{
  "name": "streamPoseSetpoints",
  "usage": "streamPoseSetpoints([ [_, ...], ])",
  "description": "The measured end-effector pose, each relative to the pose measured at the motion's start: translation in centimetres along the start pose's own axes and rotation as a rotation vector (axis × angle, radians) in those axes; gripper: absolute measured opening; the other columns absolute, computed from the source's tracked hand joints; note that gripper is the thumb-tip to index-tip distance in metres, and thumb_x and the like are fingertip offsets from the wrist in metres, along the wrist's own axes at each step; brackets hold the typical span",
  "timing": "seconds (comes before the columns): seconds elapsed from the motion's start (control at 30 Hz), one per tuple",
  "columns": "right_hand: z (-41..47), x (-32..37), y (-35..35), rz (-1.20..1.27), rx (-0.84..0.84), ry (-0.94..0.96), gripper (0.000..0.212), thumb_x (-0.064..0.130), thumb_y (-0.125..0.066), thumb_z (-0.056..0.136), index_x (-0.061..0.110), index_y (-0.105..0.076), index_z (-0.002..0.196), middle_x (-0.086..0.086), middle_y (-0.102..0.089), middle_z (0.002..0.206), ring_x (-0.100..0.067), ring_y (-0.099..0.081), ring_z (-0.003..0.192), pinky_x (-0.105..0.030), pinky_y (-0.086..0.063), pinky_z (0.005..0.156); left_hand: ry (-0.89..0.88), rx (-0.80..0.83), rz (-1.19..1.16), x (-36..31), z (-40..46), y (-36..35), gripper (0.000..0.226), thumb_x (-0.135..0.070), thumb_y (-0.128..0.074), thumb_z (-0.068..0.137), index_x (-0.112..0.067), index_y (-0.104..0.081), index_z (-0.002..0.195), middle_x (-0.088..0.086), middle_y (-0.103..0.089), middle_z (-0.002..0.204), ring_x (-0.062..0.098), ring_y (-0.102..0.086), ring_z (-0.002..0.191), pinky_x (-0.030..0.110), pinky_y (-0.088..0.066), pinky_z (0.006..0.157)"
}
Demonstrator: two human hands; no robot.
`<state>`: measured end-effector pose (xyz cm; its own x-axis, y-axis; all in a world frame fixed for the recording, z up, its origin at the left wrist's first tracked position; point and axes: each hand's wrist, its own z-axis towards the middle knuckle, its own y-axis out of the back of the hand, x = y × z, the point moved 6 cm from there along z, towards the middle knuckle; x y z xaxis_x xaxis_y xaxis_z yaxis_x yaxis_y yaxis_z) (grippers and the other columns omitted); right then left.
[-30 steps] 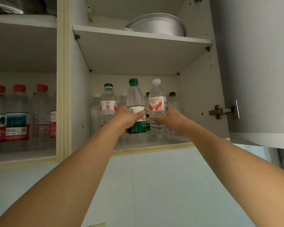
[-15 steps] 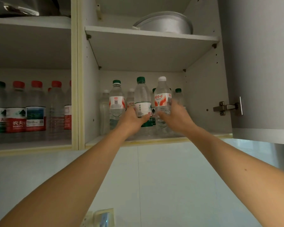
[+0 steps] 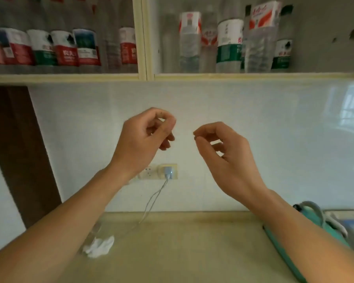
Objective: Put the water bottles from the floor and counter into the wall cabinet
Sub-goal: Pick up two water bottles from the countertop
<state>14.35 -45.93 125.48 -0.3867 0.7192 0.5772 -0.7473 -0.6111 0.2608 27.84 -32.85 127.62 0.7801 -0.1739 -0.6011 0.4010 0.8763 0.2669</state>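
Water bottles fill the wall cabinet (image 3: 213,76) at the top of the view. In its right section stand a green-labelled bottle (image 3: 229,45) and a red-and-white labelled bottle (image 3: 263,37) among several others. The left section holds a row of red- and green-labelled bottles (image 3: 65,48). My left hand (image 3: 143,139) and my right hand (image 3: 227,154) hang below the cabinet in front of the tiled wall, fingers loosely curled, holding nothing.
A beige counter (image 3: 182,248) lies below, with a crumpled white tissue (image 3: 99,246) at its left. A wall socket (image 3: 157,171) holds a charger with a dangling cable. A teal object (image 3: 307,225) sits at the counter's right. A dark door frame (image 3: 18,150) stands left.
Both hands have let go of the two bottles in the cabinet's right section and dropped away below it. The view has tilted down, bringing the counter into sight.
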Motion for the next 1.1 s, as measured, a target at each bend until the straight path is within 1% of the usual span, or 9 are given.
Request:
streamPoseSetpoints([
  [0.1,-4.8,-4.8,-3.9,0.097,0.1,-0.28,0.013,0.018,-0.059,0.098,0.026,-0.068,0.095,0.009,-0.071,0.091,-0.012,-0.068,0.087,-0.032,-0.059,0.072,0.175,-0.014,0.005,5.8,-6.3,1.2,0.016,-0.031,-0.063,0.099,-0.016,-0.07,0.097,0.004,-0.072,0.073,0.021,-0.069,0.061,0.027,-0.056,0.057],
  [0.23,-12.5,-11.0,-9.6,0.136,0.282,-0.603,0.012,0.02,-0.06,0.097,0.025,-0.07,0.094,0.006,-0.073,0.088,-0.011,-0.071,0.077,-0.027,-0.06,0.065,0.432,0.015,0.036,13.3,-15.6,1.2,0.016,-0.027,-0.062,0.1,-0.015,-0.07,0.093,0.004,-0.072,0.073,0.021,-0.069,0.061,0.027,-0.056,0.056],
  [0.37,-20.5,-16.1,-14.1,0.083,0.43,-0.823,0.011,0.019,-0.06,0.098,0.023,-0.07,0.094,-0.002,-0.072,0.093,-0.014,-0.071,0.076,-0.032,-0.062,0.067,0.657,0.068,0.104,19.6,-24.0,0.6,0.019,-0.029,-0.06,0.101,-0.014,-0.069,0.093,0.002,-0.072,0.073,0.017,-0.069,0.061,0.026,-0.055,0.055],
  [0.53,-29.7,-20.5,-16.4,-0.027,0.507,-1.053,0.01,0.02,-0.059,0.098,0.023,-0.068,0.094,0.0,-0.071,0.091,-0.019,-0.071,0.079,-0.043,-0.062,0.075,0.909,0.157,0.226,25.1,-33.1,-0.3,0.016,-0.031,-0.063,0.099,-0.018,-0.068,0.093,-0.003,-0.073,0.079,0.014,-0.07,0.065,0.026,-0.058,0.057],
  [0.6,-32.4,-21.9,-16.9,-0.072,0.52,-1.126,0.011,0.02,-0.058,0.098,0.017,-0.067,0.103,-0.001,-0.069,0.094,-0.022,-0.069,0.083,-0.046,-0.061,0.08,0.971,0.263,0.279,26.5,-35.6,-1.5,0.017,-0.033,-0.062,0.099,-0.017,-0.068,0.102,-0.003,-0.073,0.092,0.013,-0.07,0.071,0.021,-0.055,0.061],
  [0.7,-35.0,-23.6,-17.7,-0.132,0.519,-1.205,0.032,0.027,-0.06,0.098,0.012,-0.059,0.127,0.001,-0.063,0.108,-0.022,-0.064,0.095,-0.042,-0.056,0.089,1.027,0.405,0.338,28.0,-37.6,-3.8,0.029,-0.033,-0.062,0.098,-0.014,-0.064,0.121,-0.001,-0.069,0.115,0.01,-0.065,0.092,0.02,-0.052,0.079],
  [0.8,-36.8,-24.6,-18.9,-0.098,0.523,-1.286,0.046,0.033,-0.061,0.098,0.014,-0.05,0.139,0.001,-0.062,0.108,-0.017,-0.062,0.092,-0.033,-0.053,0.08,1.092,0.481,0.371,28.9,-38.4,-5.8,0.042,-0.032,-0.065,0.098,-0.011,-0.058,0.134,0.004,-0.065,0.128,0.018,-0.063,0.111,0.029,-0.051,0.095],
  [0.9,-37.9,-25.5,-20.0,-0.048,0.495,-1.356,0.052,0.035,-0.062,0.097,0.014,-0.046,0.143,0.008,-0.06,0.093,-0.007,-0.059,0.079,-0.023,-0.044,0.061,1.146,0.508,0.409,29.5,-38.5,-6.8,0.049,-0.032,-0.065,0.098,-0.01,-0.052,0.139,0.008,-0.062,0.135,0.025,-0.061,0.119,0.04,-0.05,0.102],
  [1.1,-38.5,-27.6,-20.9,-0.032,0.409,-1.441,0.049,0.033,-0.07,0.093,0.013,-0.056,0.136,-0.001,-0.065,0.103,-0.011,-0.061,0.084,-0.027,-0.048,0.069,1.162,0.597,0.503,30.8,-37.8,-7.8,0.051,-0.025,-0.065,0.097,-0.01,-0.049,0.143,0.011,-0.057,0.142,0.028,-0.056,0.127,0.035,-0.045,0.102],
])
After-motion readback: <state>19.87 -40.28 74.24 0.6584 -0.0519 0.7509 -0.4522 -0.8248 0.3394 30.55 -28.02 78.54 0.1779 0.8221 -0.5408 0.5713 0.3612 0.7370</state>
